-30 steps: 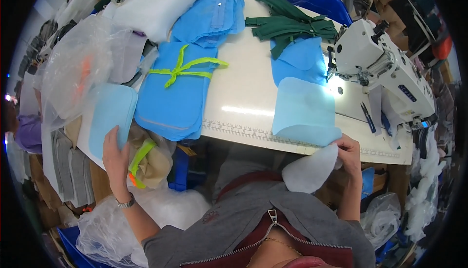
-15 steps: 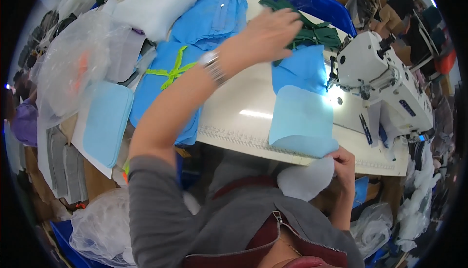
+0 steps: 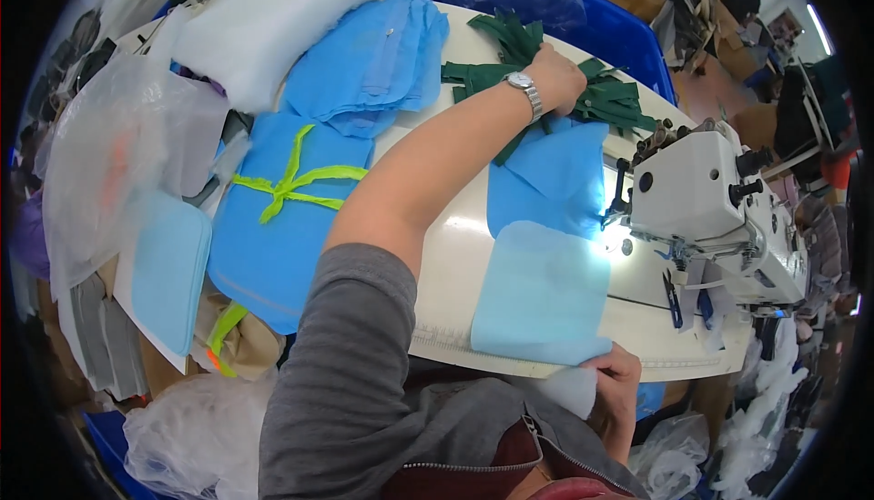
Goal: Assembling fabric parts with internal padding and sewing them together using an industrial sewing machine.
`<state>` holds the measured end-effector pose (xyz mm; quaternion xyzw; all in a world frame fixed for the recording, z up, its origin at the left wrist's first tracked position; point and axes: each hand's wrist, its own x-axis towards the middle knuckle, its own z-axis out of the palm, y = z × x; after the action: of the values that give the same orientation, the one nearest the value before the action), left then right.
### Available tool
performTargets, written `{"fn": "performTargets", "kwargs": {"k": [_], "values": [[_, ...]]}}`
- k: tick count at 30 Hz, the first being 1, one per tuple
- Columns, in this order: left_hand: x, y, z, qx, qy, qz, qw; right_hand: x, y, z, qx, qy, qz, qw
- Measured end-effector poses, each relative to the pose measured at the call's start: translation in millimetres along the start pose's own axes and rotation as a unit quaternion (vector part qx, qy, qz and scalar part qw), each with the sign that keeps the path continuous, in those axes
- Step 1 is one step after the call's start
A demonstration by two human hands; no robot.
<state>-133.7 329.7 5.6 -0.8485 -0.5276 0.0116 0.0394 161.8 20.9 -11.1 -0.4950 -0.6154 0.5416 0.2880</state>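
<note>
The left hand (image 3: 557,77) reaches across the white table (image 3: 455,245) and rests, fingers curled, on the heap of dark green fabric strips (image 3: 601,100) at the far side, behind the white sewing machine (image 3: 701,200); whether it grips a strip cannot be told. The right hand (image 3: 617,380) is at the table's near edge in front of the sewing machine, pinching a white piece of fabric (image 3: 569,389) beside the light blue panel (image 3: 544,295) that lies flat just left of the machine. One darker blue piece (image 3: 546,181) lies between that panel and the green strips. Farther left of the machine sit two blue bundles: one tied with a yellow-green ribbon (image 3: 291,181), one loose stack (image 3: 378,59) beyond it. One white padded roll (image 3: 273,22) lies at the far left, clear plastic bags (image 3: 100,163) beside it.
</note>
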Motion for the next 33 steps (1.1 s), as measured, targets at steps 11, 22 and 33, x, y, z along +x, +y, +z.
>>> {"fn": "performTargets", "kwargs": {"k": [11, 22, 33], "values": [[28, -36, -3, -0.226, -0.023, -0.073, 0.971, 0, 1, 0, 0.017, 0.001, 0.025, 1.000], [2, -86, -33, -0.635, -0.063, -0.115, 0.761, 0, 13, -2, -0.012, -0.009, -0.024, 1.000], [-71, -123, -84, -0.751, 0.139, 0.016, 0.645, -1, 10, -3, -0.018, -0.014, -0.041, 0.999]]}}
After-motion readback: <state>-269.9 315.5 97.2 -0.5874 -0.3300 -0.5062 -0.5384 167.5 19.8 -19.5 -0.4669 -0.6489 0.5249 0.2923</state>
